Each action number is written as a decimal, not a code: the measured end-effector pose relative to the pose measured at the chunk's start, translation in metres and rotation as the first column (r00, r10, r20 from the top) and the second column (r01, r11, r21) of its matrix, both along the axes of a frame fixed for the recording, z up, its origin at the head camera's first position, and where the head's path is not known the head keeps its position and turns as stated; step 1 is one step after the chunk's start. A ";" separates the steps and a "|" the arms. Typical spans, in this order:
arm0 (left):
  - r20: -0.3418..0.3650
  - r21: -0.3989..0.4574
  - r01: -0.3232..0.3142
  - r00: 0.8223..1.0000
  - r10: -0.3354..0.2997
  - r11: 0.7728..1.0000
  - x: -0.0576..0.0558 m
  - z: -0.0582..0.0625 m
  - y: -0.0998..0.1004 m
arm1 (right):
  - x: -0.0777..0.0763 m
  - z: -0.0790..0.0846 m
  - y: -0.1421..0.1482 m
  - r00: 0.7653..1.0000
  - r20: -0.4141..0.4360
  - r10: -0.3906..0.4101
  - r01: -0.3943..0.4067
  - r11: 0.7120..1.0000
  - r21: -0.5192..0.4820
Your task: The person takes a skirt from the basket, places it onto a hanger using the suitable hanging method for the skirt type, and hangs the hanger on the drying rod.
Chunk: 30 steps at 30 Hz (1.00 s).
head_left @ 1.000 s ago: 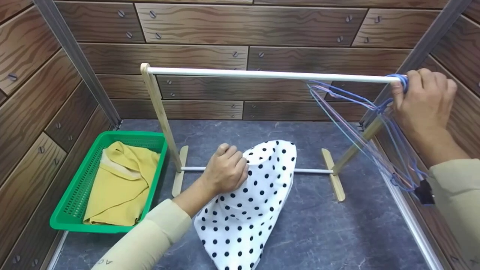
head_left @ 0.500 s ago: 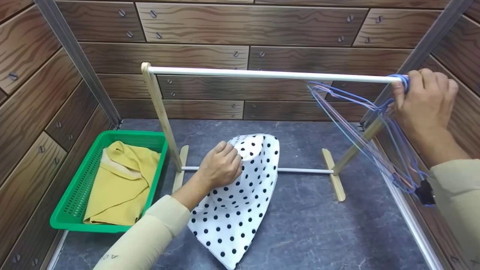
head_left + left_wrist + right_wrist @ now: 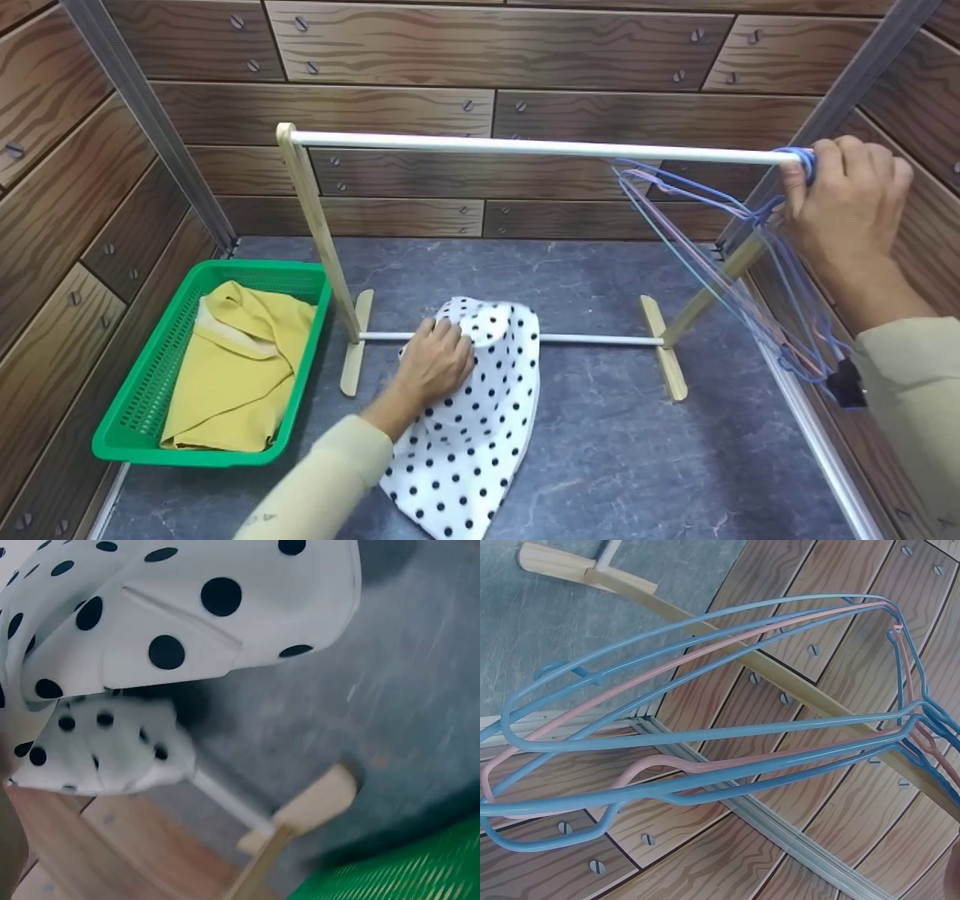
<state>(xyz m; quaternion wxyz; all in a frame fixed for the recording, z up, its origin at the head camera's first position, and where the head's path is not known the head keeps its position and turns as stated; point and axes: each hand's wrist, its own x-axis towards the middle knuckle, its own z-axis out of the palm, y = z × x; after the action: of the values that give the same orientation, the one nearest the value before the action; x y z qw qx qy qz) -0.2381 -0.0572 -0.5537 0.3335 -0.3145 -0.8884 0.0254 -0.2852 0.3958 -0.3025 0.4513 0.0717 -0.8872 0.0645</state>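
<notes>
My left hand (image 3: pixel 436 360) grips a white cloth with black polka dots (image 3: pixel 472 450) near its upper left side, in front of the rack's lower bar (image 3: pixel 600 340). Folds of this cloth (image 3: pixel 187 622) fill the upper left of the left wrist view. At the right end of the rack's white top bar (image 3: pixel 525 148), my right hand (image 3: pixel 851 202) curls over the end, right beside the hooks of several hangers. The thin blue and pink hangers (image 3: pixel 697 240) hang bunched below it. In the right wrist view the hangers (image 3: pixel 705 736) lie close together, with only a bit of hand at the edge.
On the left stands a green plastic basket (image 3: pixel 112 446) holding a folded yellow cloth (image 3: pixel 232 375). The rack's wooden feet (image 3: pixel 664 349) rest on the dark grey floor (image 3: pixel 637 465). Wood-patterned walls (image 3: pixel 495 45) enclose the sides and back, with metal corner posts.
My left hand has shifted a little left, then lower, bringing the polka-dot cloth with it. The right hand has stayed on the bar's end, and the hangers hang as before.
</notes>
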 end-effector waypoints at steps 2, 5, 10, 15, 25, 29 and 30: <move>0.051 -0.014 -0.041 0.998 0.042 0.999 0.007 -0.016 0.001 | -0.001 0.002 -0.002 1.000 -0.008 -0.001 0.001 1.000 0.000; 0.132 -0.035 -0.107 0.985 0.111 0.994 0.018 -0.041 0.002 | -0.001 0.004 -0.005 1.000 -0.020 0.001 -0.001 1.000 0.000; 0.277 -0.122 -0.198 0.934 0.225 0.973 0.041 -0.092 0.002 | -0.003 0.005 -0.007 1.000 -0.020 0.011 -0.010 1.000 0.012; 0.281 -0.066 -0.265 0.920 0.272 0.962 0.048 -0.119 0.008 | -0.005 0.011 -0.002 1.000 -0.026 0.012 -0.011 1.000 0.022; 0.264 0.015 -0.284 0.926 0.270 0.959 0.057 -0.132 0.007 | -0.003 0.002 -0.003 1.000 -0.006 -0.004 0.005 1.000 0.021; 0.305 0.013 -0.280 0.915 0.263 0.960 0.058 -0.132 0.007 | -0.001 -0.001 -0.002 1.000 -0.010 -0.010 0.010 1.000 0.005; 0.310 0.016 -0.279 0.914 0.260 0.960 0.057 -0.132 0.006 | -0.002 -0.001 -0.002 1.000 -0.012 -0.009 0.009 1.000 0.003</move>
<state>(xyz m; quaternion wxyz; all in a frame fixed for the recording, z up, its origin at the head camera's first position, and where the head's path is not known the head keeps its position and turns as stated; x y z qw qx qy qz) -0.1810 -0.0508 -0.6861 0.1948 -0.1789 -0.9644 -0.0044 -0.2869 0.3937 -0.3039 0.4566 0.0688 -0.8849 0.0607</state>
